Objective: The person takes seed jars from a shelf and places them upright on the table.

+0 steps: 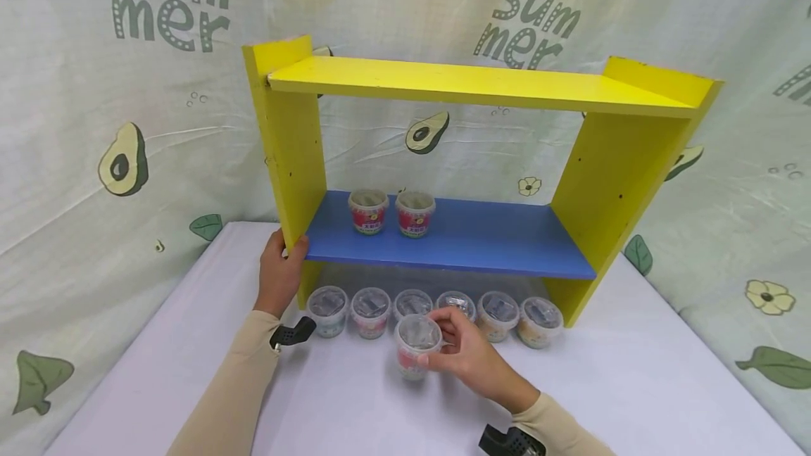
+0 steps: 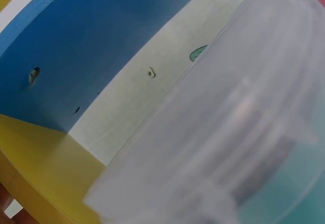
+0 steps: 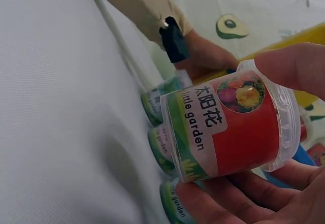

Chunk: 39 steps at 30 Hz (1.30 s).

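Note:
My right hand (image 1: 472, 354) holds a small clear plastic cup (image 3: 238, 137) by its sides, in front of the lower row of cups. Red flower pictures and the words "little garden" mark its label, and it is raised off the table in the right wrist view. With my left hand (image 1: 279, 273) I grip the yellow side panel (image 1: 288, 153) of a shelf unit, near the left end of its blue board (image 1: 494, 238). Two similar red-labelled cups, the left one (image 1: 368, 212) and the right one (image 1: 415, 214), stand side by side on that board.
Below the blue board, several lidded cups stand in a row on the white table (image 1: 342, 414), among them a leftmost cup (image 1: 328, 311) and a rightmost cup (image 1: 540, 322). A yellow top board (image 1: 469, 79) spans the unit. Behind hangs a printed cloth (image 1: 63, 76).

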{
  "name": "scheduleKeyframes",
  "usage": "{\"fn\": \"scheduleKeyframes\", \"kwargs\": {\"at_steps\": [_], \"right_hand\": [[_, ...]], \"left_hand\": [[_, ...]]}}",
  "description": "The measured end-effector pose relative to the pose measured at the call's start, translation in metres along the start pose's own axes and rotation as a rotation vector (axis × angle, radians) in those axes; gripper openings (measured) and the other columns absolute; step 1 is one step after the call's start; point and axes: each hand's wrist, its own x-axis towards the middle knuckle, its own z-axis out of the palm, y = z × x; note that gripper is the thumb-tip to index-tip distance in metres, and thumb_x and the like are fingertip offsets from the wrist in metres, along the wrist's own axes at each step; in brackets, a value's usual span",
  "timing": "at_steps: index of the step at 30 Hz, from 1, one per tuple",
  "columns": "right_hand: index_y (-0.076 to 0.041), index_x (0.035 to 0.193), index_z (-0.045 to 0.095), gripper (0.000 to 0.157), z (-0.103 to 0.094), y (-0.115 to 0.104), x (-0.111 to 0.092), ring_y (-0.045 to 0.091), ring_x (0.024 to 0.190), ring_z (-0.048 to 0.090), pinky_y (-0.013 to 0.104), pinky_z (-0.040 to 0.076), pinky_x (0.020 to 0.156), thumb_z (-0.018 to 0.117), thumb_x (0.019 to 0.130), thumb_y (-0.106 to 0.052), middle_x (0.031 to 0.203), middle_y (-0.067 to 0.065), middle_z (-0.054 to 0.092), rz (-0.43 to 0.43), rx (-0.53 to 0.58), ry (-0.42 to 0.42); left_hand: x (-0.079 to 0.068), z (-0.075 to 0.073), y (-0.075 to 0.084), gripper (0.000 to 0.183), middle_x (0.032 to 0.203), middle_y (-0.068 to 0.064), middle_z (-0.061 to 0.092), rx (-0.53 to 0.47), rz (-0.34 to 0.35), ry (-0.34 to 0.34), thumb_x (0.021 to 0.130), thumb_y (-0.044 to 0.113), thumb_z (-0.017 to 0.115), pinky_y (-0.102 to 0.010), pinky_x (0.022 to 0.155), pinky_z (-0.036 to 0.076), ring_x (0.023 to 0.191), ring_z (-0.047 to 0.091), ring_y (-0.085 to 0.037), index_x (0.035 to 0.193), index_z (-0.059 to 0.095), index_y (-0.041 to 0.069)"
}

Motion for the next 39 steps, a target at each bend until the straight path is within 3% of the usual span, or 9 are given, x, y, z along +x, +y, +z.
{"fn": "scheduleKeyframes", "kwargs": {"at_steps": [9,22,39], "right_hand": [[0.002,0.131,0.043,0.059,0.003,0.008,0.001,0.028,0.118,0.059,0.036,0.051,0.096,0.078,0.087,-0.014,0.127,0.017,0.058,0.011,0.002,-0.012],[0.000,0.133,0.043,0.063,0.010,0.015,-0.001,0.026,0.117,0.057,0.030,0.052,0.091,0.080,0.086,-0.018,0.125,0.014,0.054,0.083,-0.032,-0.048],[0.000,0.131,0.042,0.065,0.017,0.024,0.001,0.027,0.114,0.059,0.029,0.050,0.096,0.083,0.083,-0.015,0.123,0.014,0.057,-0.026,-0.106,-0.005]], "left_hand": [[0.001,0.001,-0.001,0.055,0.130,-0.017,0.052,0.003,0.000,0.006,0.103,0.040,0.050,-0.054,0.103,0.045,0.118,0.053,-0.034,0.143,0.045,0.003],[0.000,-0.001,0.001,0.056,0.132,-0.018,0.052,0.000,-0.013,-0.005,0.103,0.040,0.049,-0.055,0.105,0.043,0.119,0.052,-0.035,0.144,0.043,0.002],[0.001,-0.001,0.000,0.057,0.130,-0.018,0.052,0.001,-0.014,-0.008,0.103,0.041,0.048,-0.054,0.106,0.043,0.120,0.051,-0.034,0.143,0.044,0.001]]}}
